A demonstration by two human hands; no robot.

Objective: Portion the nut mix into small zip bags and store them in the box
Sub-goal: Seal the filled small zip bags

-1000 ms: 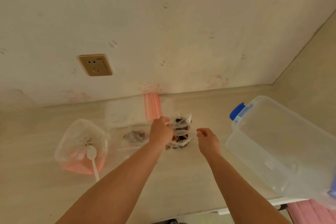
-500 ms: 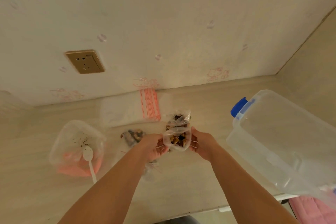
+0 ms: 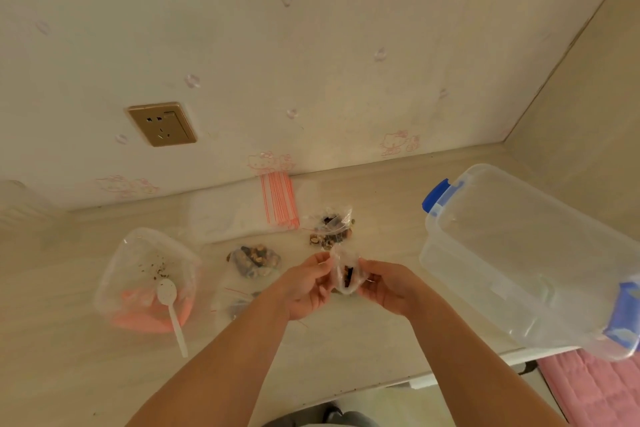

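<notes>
Left hand (image 3: 304,288) and right hand (image 3: 384,286): both pinch the same small clear zip bag of dark nut mix (image 3: 346,274), one at each side edge, holding it upright just above the pale counter (image 3: 346,357).

Handling, as you may judge it: thin, soft, slick film; light, with a loose load that sags to the bottom. Grip the top corners by the seal strip, not the belly, or the nuts may spill.

Beyond your hands: two more filled bags (image 3: 329,225) (image 3: 254,260), then a stack of empty red-striped zip bags (image 3: 277,201) by the wall.

To your left: a clear tub with pink base (image 3: 145,274), nearly empty, white plastic spoon (image 3: 171,308) inside.

To your right: the clear lidless storage box with blue latches (image 3: 519,260), near the bag, nothing visible in it.
</notes>
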